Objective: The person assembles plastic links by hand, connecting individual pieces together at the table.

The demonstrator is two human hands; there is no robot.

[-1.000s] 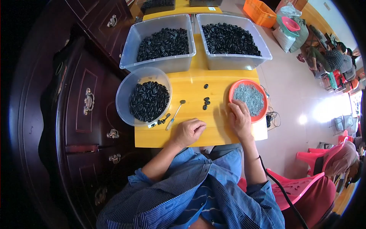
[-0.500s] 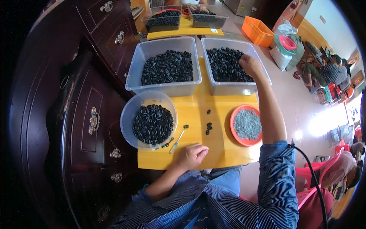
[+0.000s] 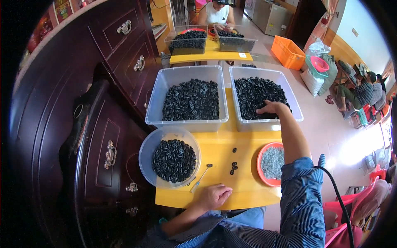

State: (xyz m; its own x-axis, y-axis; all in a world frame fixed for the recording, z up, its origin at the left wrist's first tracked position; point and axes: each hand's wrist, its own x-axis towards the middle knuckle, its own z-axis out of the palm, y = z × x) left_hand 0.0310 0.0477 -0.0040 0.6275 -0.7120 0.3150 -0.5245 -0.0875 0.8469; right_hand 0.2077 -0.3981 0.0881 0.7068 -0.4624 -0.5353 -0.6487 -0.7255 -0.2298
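Observation:
My right hand (image 3: 271,108) reaches into the right clear bin (image 3: 296,114), its fingers at the small black oval pieces (image 3: 256,91). Thumb and forefinger are apart there; the other fingertips are hidden. My left hand (image 3: 216,196) rests curled near the table's front edge, and whatever its fingers may hold is hidden. Ahead of it several loose black oval pieces (image 3: 234,167) lie on the yellow table (image 3: 215,144). Beside the left hand is a thin tool with a pale blue handle (image 3: 194,188), a black piece at its far end.
More black pieces fill the left bin (image 3: 151,111) and a round tub (image 3: 144,165). An orange-red bowl (image 3: 261,173) of small clear or silvery bits is by my right forearm. Dark drawers (image 3: 99,136) border the left side. A person (image 3: 216,16) sits at the table beyond.
The view has tilted up, so the scene sits lower. My right hand has moved from above the right bin's right side, fingers curled, down to the pieces nearer its front. My left hand stays curled.

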